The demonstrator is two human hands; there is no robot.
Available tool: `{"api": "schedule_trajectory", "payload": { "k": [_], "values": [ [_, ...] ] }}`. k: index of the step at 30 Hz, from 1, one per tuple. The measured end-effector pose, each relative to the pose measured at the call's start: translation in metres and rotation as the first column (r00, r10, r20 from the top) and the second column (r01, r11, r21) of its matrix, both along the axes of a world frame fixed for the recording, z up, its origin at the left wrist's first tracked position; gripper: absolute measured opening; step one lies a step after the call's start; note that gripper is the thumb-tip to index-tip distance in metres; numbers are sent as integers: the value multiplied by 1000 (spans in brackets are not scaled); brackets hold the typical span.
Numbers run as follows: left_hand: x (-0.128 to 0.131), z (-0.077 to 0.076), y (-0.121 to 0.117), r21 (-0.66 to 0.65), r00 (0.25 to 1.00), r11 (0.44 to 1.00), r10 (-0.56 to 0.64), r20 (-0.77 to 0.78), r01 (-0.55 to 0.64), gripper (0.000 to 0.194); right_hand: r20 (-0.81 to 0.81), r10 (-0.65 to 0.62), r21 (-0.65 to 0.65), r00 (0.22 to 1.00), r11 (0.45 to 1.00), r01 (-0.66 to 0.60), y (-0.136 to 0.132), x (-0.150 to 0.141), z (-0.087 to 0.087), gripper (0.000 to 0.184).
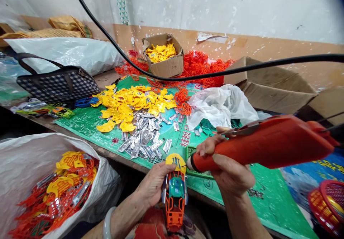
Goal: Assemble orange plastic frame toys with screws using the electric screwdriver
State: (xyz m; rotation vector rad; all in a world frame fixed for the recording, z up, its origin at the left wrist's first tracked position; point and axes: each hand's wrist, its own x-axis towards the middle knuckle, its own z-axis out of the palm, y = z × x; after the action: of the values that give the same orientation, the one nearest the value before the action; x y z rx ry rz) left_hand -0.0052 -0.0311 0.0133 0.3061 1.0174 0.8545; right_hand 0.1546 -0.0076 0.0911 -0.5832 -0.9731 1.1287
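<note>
Toy car held at table edge, red tool at its yellow hood.

Your left hand (157, 183) is clamped on the 1 toy car (175, 192), just in front of the green-covered table (88, 124); your right hand (231, 171) is closed around the red tool (258, 144), its tip near the yellow hood (176, 162). Silver pieces (147, 135) lie beyond.

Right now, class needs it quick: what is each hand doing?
Left hand: closed on the toy car.
Right hand: closed around the red power tool.
</note>
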Motion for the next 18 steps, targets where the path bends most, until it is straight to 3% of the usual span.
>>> {"api": "schedule_trajectory", "payload": {
  "k": [11,18],
  "values": [
    [6,2,-3,33,998,999,27,-64,-25,27,105,1,38,995,999,-5,-2,7,-17,27],
    [7,2,-5,32,999,999,32,-20,-31,27,176,-8,19,984,1000,5,-7,2,-26,43]
  ]
}}
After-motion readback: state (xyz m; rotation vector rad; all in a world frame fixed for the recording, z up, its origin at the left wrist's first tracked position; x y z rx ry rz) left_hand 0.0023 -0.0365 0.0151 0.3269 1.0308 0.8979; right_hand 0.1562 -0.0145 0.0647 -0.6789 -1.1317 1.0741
